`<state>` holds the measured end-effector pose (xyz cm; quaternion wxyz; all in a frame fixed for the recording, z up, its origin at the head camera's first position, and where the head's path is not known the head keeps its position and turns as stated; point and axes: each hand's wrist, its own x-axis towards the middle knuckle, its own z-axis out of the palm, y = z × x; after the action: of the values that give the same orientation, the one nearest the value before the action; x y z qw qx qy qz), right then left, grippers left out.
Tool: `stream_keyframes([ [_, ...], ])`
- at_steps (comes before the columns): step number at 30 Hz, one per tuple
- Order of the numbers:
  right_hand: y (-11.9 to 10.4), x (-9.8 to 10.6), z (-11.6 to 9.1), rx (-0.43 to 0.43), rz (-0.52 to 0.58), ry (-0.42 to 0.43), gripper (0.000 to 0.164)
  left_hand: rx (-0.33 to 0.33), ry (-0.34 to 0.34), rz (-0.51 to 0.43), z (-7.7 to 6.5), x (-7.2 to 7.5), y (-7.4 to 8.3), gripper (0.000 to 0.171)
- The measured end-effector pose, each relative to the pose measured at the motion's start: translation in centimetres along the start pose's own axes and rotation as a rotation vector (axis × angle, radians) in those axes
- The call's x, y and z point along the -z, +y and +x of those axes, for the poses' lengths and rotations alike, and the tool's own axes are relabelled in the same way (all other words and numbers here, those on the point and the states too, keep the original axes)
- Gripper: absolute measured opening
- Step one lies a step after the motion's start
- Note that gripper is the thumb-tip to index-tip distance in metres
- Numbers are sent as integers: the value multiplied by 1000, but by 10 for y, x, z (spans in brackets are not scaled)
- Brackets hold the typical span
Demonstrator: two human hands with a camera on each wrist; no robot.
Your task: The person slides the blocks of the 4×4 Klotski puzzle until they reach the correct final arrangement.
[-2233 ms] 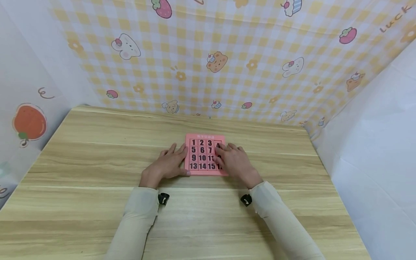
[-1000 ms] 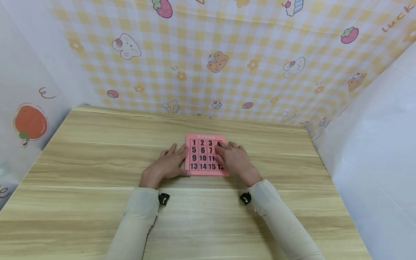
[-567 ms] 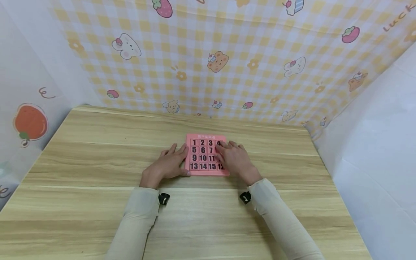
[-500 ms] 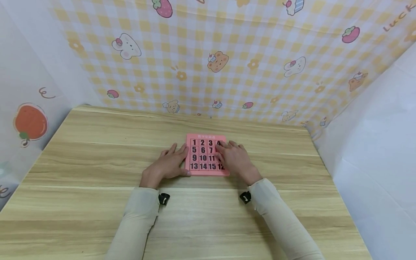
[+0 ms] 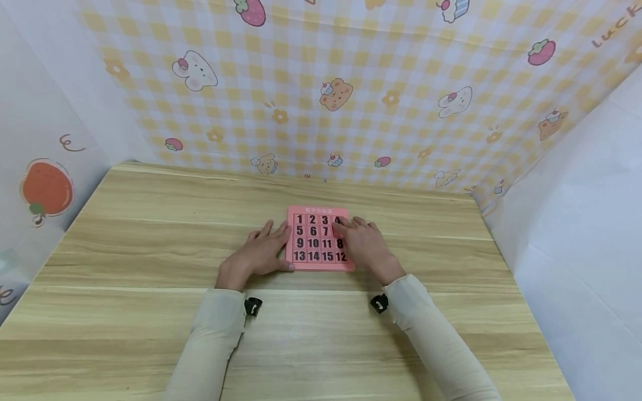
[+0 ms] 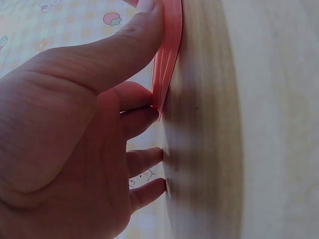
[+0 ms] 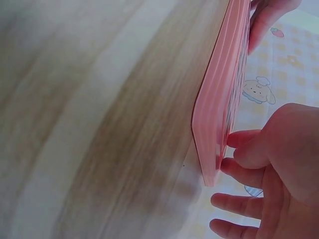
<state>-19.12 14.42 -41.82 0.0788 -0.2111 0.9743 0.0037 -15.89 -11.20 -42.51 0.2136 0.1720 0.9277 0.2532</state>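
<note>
A pink sliding number puzzle lies flat on the table, its black-numbered tiles facing up. My left hand holds its left side: the thumb is against the near edge by the corner, and a finger rests along the left edge. The ring and little fingers reach onto the tabletop. My right hand is over the right column, its fingertips touching by the 4 tile. Below them the 8 tile and 12 tile show; the spot between 4 and 8 is hidden by the fingers.
The wood-grain table extends on every side of the puzzle. Behind it hangs a yellow checked cloth with cartoon prints. White sheets close off both sides. A black strap device sits at each wrist.
The 4 tile has slid away from me to the top row, level with 3. My right thumb has drawn back, uncovering the 8 tile. The left hand stays in place.
</note>
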Motion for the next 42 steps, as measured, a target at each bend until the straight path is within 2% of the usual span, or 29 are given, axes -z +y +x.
stream_keyframes([
  [13, 2, -4, -4, 21, -10, 2, 50, 1, -10, 6, -1, 2, 2, 95],
  [31, 0, -6, -25, 87, -35, 46, 50, -4, -11, 10, 1, 2, 1, 96],
  [42, -3, -10, -40, 106, -102, 46, 44, -4, -15, 9, 2, 1, 0, 96],
])
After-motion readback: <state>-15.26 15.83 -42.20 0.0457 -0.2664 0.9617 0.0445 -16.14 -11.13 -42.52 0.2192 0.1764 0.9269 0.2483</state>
